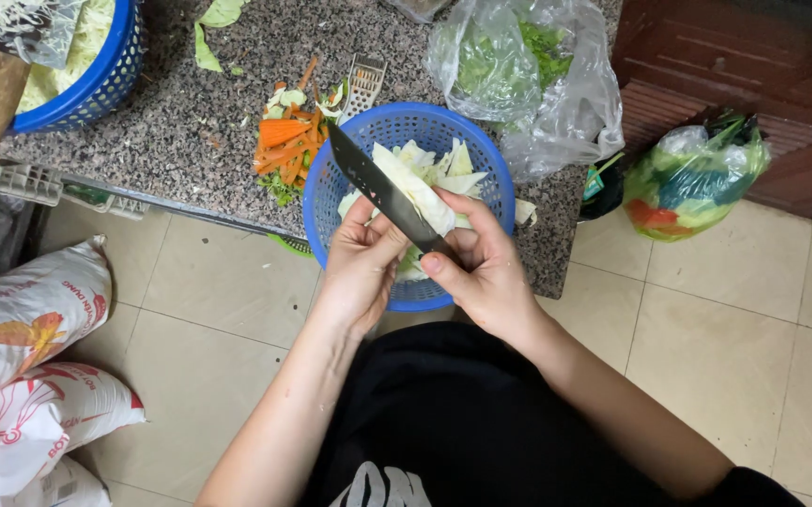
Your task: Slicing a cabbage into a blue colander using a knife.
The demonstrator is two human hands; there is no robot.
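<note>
Item: pale green cabbage leaf, gripped by left hand over round blue plastic basket to catch offcuts, w/ right hand clamped on dark-bladed kitchen knife slicing it.

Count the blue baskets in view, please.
2. One blue basket sits at the counter's front edge under the hands, holding cabbage pieces; the other is at the top left corner, partly cut off. More may lie outside the view.

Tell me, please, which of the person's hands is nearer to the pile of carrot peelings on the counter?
The left hand. It is below and right of the carrot peelings, at the blue basket's near side; the right hand, holding the knife, is farther right.
</note>
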